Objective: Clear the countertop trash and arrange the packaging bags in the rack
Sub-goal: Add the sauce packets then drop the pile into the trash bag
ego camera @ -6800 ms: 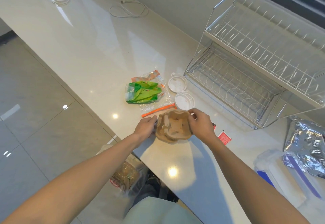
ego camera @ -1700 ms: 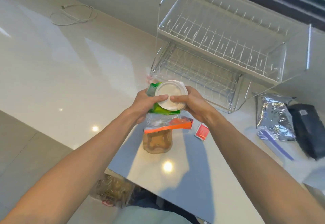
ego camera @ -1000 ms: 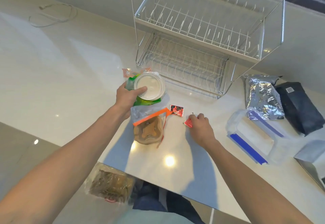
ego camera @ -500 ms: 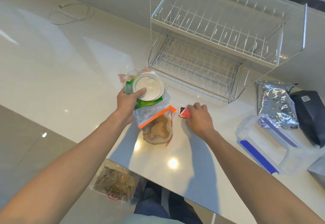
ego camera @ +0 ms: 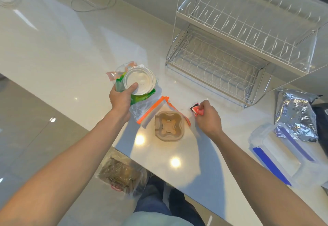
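No legible text, brand, number or sign anywhere. Red sachet point(ego camera: 198, 110) pinched in right hand point(ego camera: 208, 117): dark print patch, too small to read. Green packet point(ego camera: 140, 98) under white lid point(ego camera: 139, 80) in left hand point(ego camera: 121, 98): print blurred, unreadable. Bagged trash point(ego camera: 120, 176) below table point(ego camera: 53, 39) edge: red mark on the wrapper, characters not resolvable. Black pouch point(ego camera: 322, 117) at right frame edge: pale label corner visible, cut off, nothing readable. Silver foil bag point(ego camera: 296, 112): no readable print.

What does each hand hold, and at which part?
Left hand: round white plastic lids stacked on green packet, thumb on top. Right hand: small red sachets, pinched at one end.
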